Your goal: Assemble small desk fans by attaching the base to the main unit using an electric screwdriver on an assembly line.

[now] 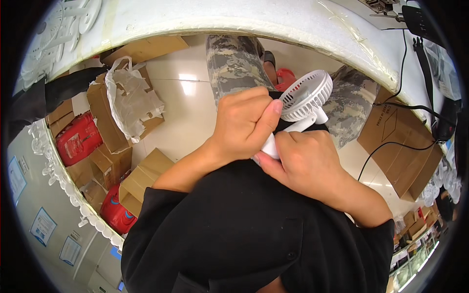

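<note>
A small white handheld fan (307, 96) with a round slatted grille is held over my lap, its head tilted up and to the right. Its handle (270, 147) shows only in part between my hands. My left hand (244, 124) is closed beside the handle, thumb up near the grille; its fingers hide what they press on. Lower and to the right, my right hand (309, 161) wraps round the handle, with the thumb pointing left along its lower end.
A white-topped table (205, 18) curves across the front, with white plastic fan parts (66, 27) at its left. Black cables (405, 105) hang at right. Cardboard boxes (395, 146) stand on both sides; a torn white plastic bag (129, 100) lies over one at left.
</note>
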A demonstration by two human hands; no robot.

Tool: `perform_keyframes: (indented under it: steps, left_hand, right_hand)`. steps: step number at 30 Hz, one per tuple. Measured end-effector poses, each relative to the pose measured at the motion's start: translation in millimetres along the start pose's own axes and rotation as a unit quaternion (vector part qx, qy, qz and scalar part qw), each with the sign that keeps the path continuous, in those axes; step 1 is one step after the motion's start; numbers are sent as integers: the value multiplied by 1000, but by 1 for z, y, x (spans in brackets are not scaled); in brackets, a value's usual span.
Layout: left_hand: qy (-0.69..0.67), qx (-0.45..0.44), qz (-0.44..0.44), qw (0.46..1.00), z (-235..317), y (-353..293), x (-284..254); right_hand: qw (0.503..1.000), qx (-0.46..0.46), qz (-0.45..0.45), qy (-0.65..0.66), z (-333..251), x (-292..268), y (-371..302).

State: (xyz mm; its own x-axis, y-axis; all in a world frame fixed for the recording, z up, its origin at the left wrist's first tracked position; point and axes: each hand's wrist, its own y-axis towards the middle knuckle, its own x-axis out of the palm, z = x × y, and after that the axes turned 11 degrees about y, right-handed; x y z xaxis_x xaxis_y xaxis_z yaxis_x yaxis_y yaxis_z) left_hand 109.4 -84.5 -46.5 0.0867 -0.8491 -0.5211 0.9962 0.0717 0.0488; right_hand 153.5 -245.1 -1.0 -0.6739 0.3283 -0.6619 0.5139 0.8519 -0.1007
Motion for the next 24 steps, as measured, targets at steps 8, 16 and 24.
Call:
perform_keyframes:
  steps: [8, 16, 24]
  left_hand:
    - [-182, 41, 77, 979, -14, 9, 19]
    - [-240, -286, 125, 919, -17, -13, 11]
    - [-116, 38, 85, 989, -14, -9, 6]
  right_hand:
    - [998, 59, 9, 27, -3, -3, 2]
    - [986, 105, 47, 121, 18, 0, -13]
    - [995, 68, -59, 42, -3, -23, 10]
